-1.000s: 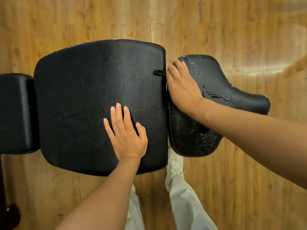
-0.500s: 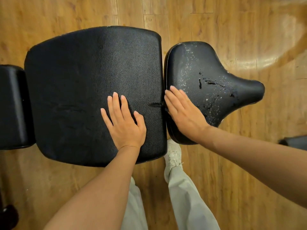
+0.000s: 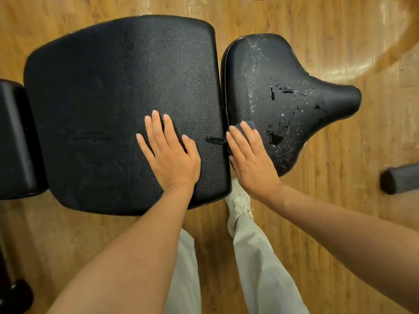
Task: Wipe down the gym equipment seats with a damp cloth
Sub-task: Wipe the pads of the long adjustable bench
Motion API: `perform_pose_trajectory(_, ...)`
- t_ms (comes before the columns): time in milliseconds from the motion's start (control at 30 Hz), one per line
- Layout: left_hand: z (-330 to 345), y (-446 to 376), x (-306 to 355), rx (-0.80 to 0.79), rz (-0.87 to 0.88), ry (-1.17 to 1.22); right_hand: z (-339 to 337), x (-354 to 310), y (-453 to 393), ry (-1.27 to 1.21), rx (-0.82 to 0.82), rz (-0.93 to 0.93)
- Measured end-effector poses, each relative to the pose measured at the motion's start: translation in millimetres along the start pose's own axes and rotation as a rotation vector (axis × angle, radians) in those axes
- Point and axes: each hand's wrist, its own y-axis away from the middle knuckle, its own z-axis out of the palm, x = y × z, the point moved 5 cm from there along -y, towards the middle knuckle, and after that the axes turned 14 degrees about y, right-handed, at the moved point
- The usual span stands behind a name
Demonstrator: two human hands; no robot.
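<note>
A wide black padded bench section (image 3: 118, 91) fills the middle of the view. Right of it sits a smaller black saddle-shaped seat (image 3: 283, 71), speckled with water drops and small puddles. My left hand (image 3: 169, 152) rests flat on the wide pad near its right edge, fingers straight. My right hand (image 3: 249, 162) presses flat on the near left part of the wet seat, beside the gap between the pads. A dark grey cloth (image 3: 244, 126) lies under its fingers, with only its edge showing past the fingertips.
Another black pad (image 3: 13, 141) adjoins the bench at the left edge. A dark foam roller (image 3: 399, 179) juts in at the right. The floor (image 3: 340, 30) is glossy wood planks. My legs and a white shoe (image 3: 239, 205) stand just below the seat.
My right hand slid toward me along the left edge of the wet seat, from its far part to its near part, and the cloth now peeks out. My left hand stayed flat on the pad.
</note>
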Motion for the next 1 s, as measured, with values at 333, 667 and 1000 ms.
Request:
perform_pose_trajectory(333,1,0,0,0.023,0.014,0.025,7,8,-21,0.049,0.086,-0.021)
perform_pose_trajectory(667,0,-1,0,0.019,0.021,0.014,15,0,54,0.031,0.093,-0.073)
perform_pose_trajectory(1000,1,1,0,0.027,0.018,0.024,17,9,36,-0.043,0.138,0.002)
